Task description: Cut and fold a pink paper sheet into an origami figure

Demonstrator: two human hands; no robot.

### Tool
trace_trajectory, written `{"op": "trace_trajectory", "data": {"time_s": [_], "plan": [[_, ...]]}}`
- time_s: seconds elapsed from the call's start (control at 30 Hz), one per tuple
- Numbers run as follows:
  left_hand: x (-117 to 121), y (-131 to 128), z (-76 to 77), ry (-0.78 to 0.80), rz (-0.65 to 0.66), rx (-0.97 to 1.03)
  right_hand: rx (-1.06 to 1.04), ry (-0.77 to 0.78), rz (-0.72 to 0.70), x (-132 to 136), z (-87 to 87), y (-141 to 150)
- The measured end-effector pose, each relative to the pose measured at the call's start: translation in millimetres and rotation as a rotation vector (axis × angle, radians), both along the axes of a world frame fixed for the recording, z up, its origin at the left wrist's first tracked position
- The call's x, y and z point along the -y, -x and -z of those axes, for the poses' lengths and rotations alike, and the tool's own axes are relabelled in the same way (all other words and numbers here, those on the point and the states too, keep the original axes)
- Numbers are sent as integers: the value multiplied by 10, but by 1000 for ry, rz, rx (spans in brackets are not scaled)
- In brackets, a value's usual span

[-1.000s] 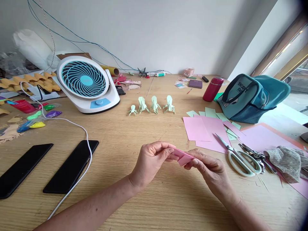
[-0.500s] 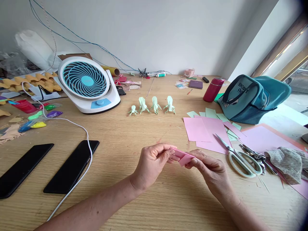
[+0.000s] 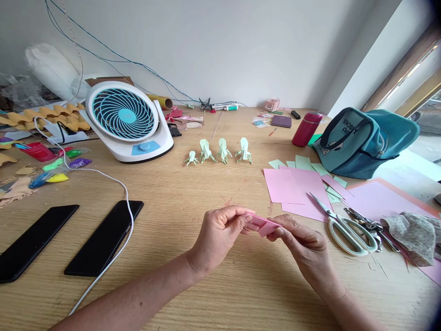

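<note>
A small folded piece of pink paper (image 3: 264, 225) is held above the table between both hands. My left hand (image 3: 222, 236) pinches its left end between thumb and fingers. At the right end, the thumb and fingers of my right hand (image 3: 305, 246) grip it, covering that corner. A flap of the paper hangs down in the middle. Flat pink sheets (image 3: 282, 185) lie beyond my right hand, beside white-handled scissors (image 3: 349, 234). Several pale green folded paper figures (image 3: 223, 151) stand in a row farther back.
At the left stand a white and blue fan (image 3: 127, 115) and two dark phone-like slabs (image 3: 105, 239), one crossed by a white cable (image 3: 120, 250). On the right are a red flask (image 3: 306, 129), a teal bag (image 3: 365, 142), green paper pieces (image 3: 303, 162) and a grey cloth (image 3: 411, 236).
Both hands keep their grip on the pink paper, which looks folded the same way. The whole view has shifted slightly, so things appear a little farther right.
</note>
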State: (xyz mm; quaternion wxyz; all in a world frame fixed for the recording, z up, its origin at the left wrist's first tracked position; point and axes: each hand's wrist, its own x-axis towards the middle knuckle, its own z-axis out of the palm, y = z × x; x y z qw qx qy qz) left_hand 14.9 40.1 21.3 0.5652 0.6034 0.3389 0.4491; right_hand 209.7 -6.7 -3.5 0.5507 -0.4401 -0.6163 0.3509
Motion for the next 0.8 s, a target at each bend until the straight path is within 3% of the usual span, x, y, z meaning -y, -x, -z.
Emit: {"op": "trace_trajectory", "data": {"time_s": [0.4, 0.8], "plan": [[2, 13, -15, -10, 14, 9, 33, 3, 1, 12, -7, -4], [95, -37, 67, -101, 153, -28, 141, -28, 37, 27, -44, 67]]}}
